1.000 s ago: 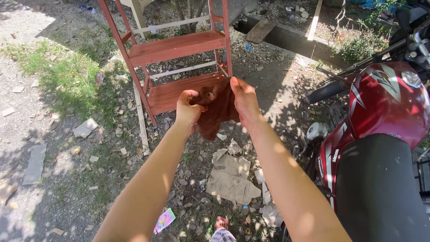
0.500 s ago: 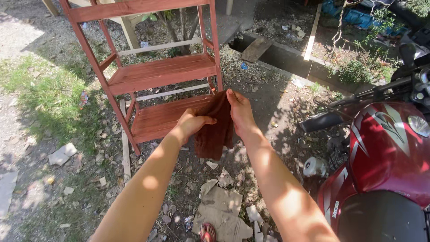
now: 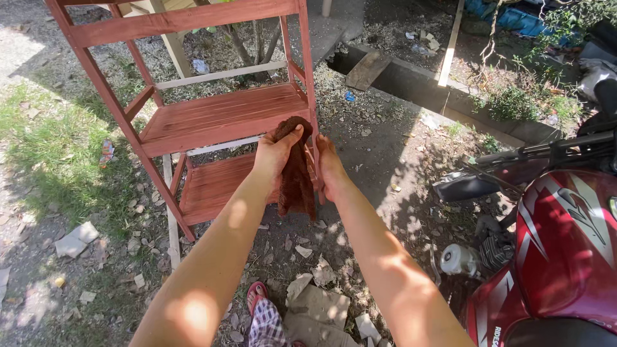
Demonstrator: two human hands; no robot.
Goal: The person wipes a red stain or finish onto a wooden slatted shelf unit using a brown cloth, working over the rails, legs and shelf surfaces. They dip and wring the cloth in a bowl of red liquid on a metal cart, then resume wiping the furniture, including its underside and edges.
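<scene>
My left hand (image 3: 275, 153) grips the top of a dark brown rag (image 3: 297, 178), which hangs down between my two hands. My right hand (image 3: 330, 168) is pressed against the rag's right side, fingers pointing up. Both hands are held out in front of a red-brown wooden shelf rack (image 3: 212, 115) that stands on the dirt. The rag's top is level with the front right corner of the rack's middle shelf. A lower shelf (image 3: 215, 186) shows behind my left forearm.
A red motorcycle (image 3: 565, 244) with its handlebar stands at the right. My foot in a red sandal (image 3: 256, 297) is below. Rubble and flat stones (image 3: 321, 302) litter the ground. A concrete drain (image 3: 411, 77) runs behind. Grass (image 3: 51, 141) lies left.
My hands with the rag have risen from the lower shelf towards the middle shelf's front corner. The view has tilted up and closer to the rack.
</scene>
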